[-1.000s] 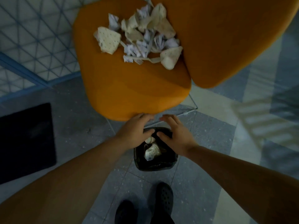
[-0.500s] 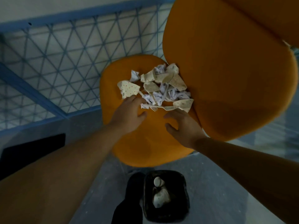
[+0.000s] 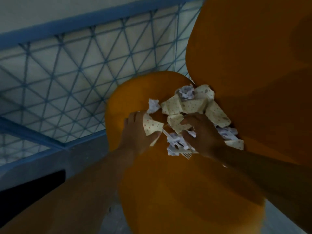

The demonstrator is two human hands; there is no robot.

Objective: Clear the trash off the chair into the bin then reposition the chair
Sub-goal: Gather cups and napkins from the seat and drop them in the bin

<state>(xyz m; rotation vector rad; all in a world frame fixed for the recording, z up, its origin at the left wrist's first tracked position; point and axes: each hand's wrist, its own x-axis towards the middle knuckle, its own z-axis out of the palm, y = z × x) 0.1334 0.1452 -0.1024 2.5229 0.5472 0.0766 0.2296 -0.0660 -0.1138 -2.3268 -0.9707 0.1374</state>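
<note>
Both reaching into the trash [image 3: 190, 105] heaped on the orange chair [image 3: 168, 191] seat against the backrest, left hand [image 3: 138, 132] clenched on a dotted paper scrap [image 3: 152, 126], right hand [image 3: 202, 134] clutching crumpled paper beside a white fork [image 3: 177, 146], blue mesh fence [image 3: 67, 73] behind.

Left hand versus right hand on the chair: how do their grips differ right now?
The left hand grips one dotted cream wrapper at the pile's left edge; the right hand reaches into the pile's middle. The left hand holds only paper, while the right hand lies over crumpled white paper and a plastic fork. Both rest on the orange chair seat, gathering trash.
</note>
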